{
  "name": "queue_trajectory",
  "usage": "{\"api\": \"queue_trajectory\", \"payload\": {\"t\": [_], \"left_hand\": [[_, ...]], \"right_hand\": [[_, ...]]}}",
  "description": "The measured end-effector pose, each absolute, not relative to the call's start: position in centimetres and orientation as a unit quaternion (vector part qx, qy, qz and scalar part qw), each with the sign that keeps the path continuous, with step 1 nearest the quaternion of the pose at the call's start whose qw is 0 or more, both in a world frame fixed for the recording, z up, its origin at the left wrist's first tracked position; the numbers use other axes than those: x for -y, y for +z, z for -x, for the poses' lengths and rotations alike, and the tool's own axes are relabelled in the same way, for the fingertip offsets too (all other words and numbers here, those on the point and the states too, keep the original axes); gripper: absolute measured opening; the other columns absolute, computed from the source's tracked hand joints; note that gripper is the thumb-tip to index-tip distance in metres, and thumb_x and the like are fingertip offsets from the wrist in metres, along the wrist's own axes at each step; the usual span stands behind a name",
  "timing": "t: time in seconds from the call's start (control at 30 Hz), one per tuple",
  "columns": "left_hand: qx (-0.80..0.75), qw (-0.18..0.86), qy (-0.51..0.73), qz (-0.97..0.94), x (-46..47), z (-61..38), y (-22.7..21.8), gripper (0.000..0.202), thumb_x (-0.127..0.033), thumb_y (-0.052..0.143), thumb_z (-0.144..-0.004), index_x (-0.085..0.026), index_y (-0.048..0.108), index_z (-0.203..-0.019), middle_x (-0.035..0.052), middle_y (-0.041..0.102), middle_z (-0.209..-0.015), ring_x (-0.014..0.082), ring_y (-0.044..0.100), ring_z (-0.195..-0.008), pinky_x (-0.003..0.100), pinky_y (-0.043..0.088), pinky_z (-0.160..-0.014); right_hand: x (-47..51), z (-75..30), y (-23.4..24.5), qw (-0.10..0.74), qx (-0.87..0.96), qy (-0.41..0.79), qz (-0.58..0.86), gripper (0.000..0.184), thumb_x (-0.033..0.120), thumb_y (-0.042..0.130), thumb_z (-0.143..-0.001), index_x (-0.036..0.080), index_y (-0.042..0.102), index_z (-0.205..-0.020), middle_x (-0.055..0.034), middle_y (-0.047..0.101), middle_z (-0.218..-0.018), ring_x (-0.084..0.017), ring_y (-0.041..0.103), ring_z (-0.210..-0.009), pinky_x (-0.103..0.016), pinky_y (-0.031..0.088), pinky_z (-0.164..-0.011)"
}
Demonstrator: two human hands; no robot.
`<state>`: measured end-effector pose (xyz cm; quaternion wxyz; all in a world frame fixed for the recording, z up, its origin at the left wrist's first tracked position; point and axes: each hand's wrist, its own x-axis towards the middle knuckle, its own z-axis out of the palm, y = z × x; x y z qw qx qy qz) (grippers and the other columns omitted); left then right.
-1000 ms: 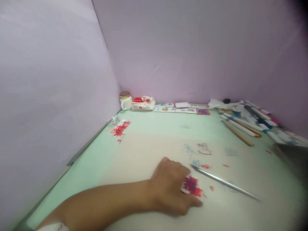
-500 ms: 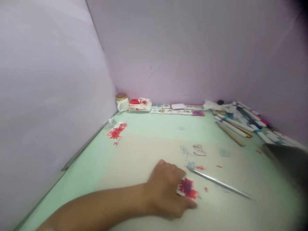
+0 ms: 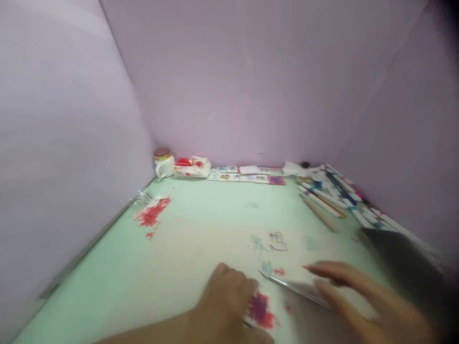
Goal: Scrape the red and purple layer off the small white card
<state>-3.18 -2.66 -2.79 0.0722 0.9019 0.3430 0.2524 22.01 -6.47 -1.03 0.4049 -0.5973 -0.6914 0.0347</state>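
My left hand (image 3: 225, 301) lies on the green table with its fingers curled over a small white piece stained red and purple (image 3: 261, 310), pressing it down. My right hand (image 3: 362, 298) reaches in from the lower right, blurred by motion, fingers stretched out over a thin metal tool (image 3: 290, 285) that lies slanted on the table. Whether the fingers touch the tool I cannot tell.
The green table (image 3: 201, 229) is walled on three sides by lilac panels. A small white jar (image 3: 164, 163), a red-and-white packet (image 3: 191, 167) and printed cards (image 3: 247, 176) line the back edge. Several markers (image 3: 333, 191) lie back right, red scraps (image 3: 150, 215) left, a dark object (image 3: 398, 258) right.
My right hand has come into view from the lower right and reached over the metal tool. The view has shifted and blurred. My left hand stays on the stained piece.
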Motion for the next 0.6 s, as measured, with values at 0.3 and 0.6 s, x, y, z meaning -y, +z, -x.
{"api": "queue_trajectory", "payload": {"t": [0.3, 0.6], "left_hand": [[-0.335, 0.173, 0.208, -0.903, 2.9, 3.5, 0.5, 0.043, -0.033, 0.068, -0.072, -0.011, 0.057, -0.107, 0.0087, 0.062, -0.083, 0.0236, 0.056, -0.075, 0.043, 0.043, -0.076], [-0.327, 0.153, 0.217, -0.907, 3.0, 3.5, 0.4, 0.037, -0.031, 0.064, -0.075, -0.012, 0.057, -0.105, 0.0073, 0.061, -0.081, 0.0232, 0.055, -0.073, 0.041, 0.042, -0.072]], "right_hand": [[6.5, -20.1, -0.2, 0.294, 0.764, 0.045, 0.573, 0.018, 0.026, 0.055, -0.087, 0.018, 0.066, -0.099, -0.0097, 0.067, -0.095, -0.024, 0.064, -0.084, -0.038, 0.055, -0.067], [6.9, -19.4, -1.5, 0.295, 0.76, 0.022, 0.579, 0.019, 0.015, 0.044, -0.092, 0.019, 0.062, -0.087, -0.0086, 0.068, -0.085, -0.023, 0.062, -0.08, -0.036, 0.051, -0.068]]}}
